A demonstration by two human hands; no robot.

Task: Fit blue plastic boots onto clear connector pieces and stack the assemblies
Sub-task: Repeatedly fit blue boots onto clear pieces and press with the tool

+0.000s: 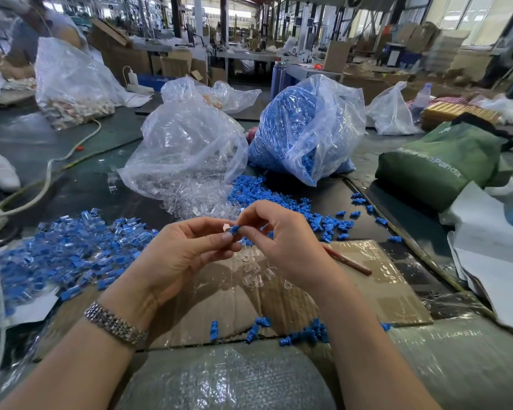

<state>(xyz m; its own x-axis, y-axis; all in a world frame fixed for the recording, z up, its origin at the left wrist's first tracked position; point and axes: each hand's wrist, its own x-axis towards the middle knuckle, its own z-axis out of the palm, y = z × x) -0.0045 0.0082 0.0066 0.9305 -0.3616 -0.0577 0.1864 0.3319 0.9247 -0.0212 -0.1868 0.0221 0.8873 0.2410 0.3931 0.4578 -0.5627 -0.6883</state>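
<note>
My left hand (187,247) and right hand (279,235) pinch one boot (235,229) on a connector (227,227); behind, one bag (305,128) holds boots, another (187,152) connectors.

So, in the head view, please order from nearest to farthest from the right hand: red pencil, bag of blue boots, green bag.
From the right hand:
1. red pencil, just right of it, on the cardboard.
2. bag of blue boots, behind it.
3. green bag, far right.
</note>
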